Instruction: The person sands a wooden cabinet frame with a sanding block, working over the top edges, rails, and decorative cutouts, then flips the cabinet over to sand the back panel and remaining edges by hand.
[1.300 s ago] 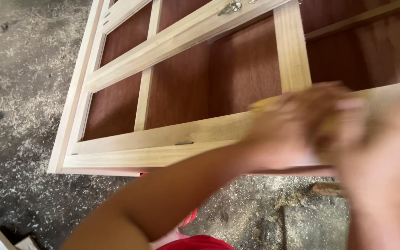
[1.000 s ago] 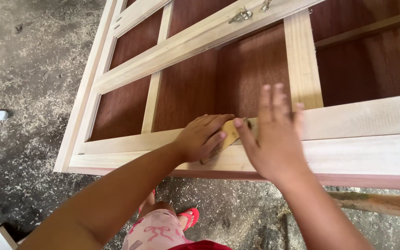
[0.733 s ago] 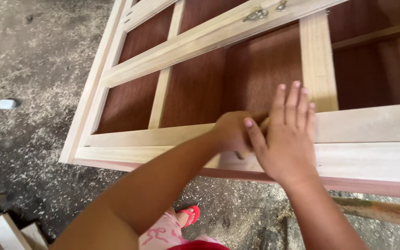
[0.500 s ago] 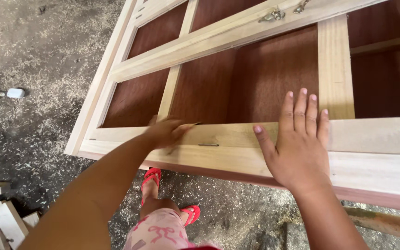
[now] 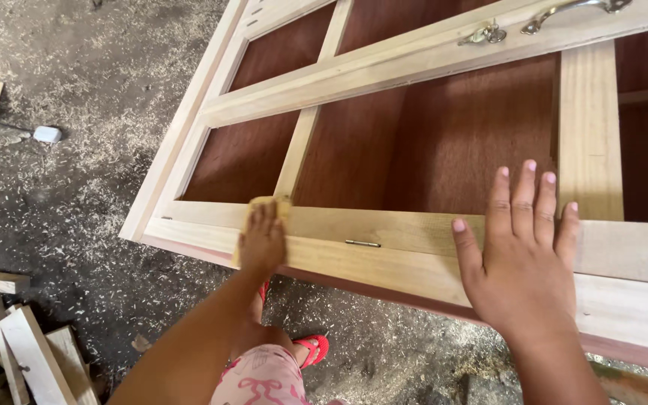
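Left hand (image 5: 262, 241) slid leftward along the cabinet frame's (image 5: 384, 247) front rail, fingers pressed flat on sandpaper (image 5: 273, 204): thin, floppy, hold by palm pressure. Right hand (image 5: 523, 259) splayed, bracing the stiff, heavy frame lying on the floor (image 5: 61, 202).

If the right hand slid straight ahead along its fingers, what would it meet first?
Probably the upright pale wooden stile just beyond the fingertips of the right hand, which lies flat on the cabinet's front rail; depth is unclear.

1 head-worn camera looks steeply down and forward from close above the wooden cabinet frame (image 5: 414, 247), taking in both hands and the sawdust-strewn floor (image 5: 76, 187) at left
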Action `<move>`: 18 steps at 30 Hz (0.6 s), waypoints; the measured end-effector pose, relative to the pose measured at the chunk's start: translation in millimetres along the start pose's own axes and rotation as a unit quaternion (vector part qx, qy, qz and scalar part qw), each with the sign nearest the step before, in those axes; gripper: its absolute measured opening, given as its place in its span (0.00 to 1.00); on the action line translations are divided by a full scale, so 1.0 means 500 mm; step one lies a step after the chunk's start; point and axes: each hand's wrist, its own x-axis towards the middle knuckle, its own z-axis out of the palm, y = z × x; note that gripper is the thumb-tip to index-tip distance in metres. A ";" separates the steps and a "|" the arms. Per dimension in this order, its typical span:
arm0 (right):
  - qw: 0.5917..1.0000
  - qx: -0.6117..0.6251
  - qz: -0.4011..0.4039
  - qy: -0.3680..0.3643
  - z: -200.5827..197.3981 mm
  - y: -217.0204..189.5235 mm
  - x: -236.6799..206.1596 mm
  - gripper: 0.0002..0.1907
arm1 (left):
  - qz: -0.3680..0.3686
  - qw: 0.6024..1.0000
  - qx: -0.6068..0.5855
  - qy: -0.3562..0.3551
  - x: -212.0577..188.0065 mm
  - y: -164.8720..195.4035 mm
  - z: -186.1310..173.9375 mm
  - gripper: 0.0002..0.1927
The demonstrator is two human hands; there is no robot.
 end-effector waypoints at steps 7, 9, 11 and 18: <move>0.999 0.027 0.004 -0.018 0.002 0.008 -0.002 0.42 | 0.190 0.980 0.012 -0.056 -0.014 -0.016 0.055 0.27; 1.000 0.025 0.001 -0.019 0.000 0.009 -0.003 0.42 | 0.093 0.995 0.044 -0.016 -0.016 -0.050 0.003 0.28; 1.000 0.015 -0.010 -0.011 -0.001 0.009 -0.004 0.42 | 0.063 0.996 0.065 0.013 -0.013 -0.053 -0.027 0.29; 0.999 0.000 0.008 -0.031 0.005 0.009 -0.003 0.42 | 0.316 0.946 0.053 -0.058 0.027 0.091 0.076 0.25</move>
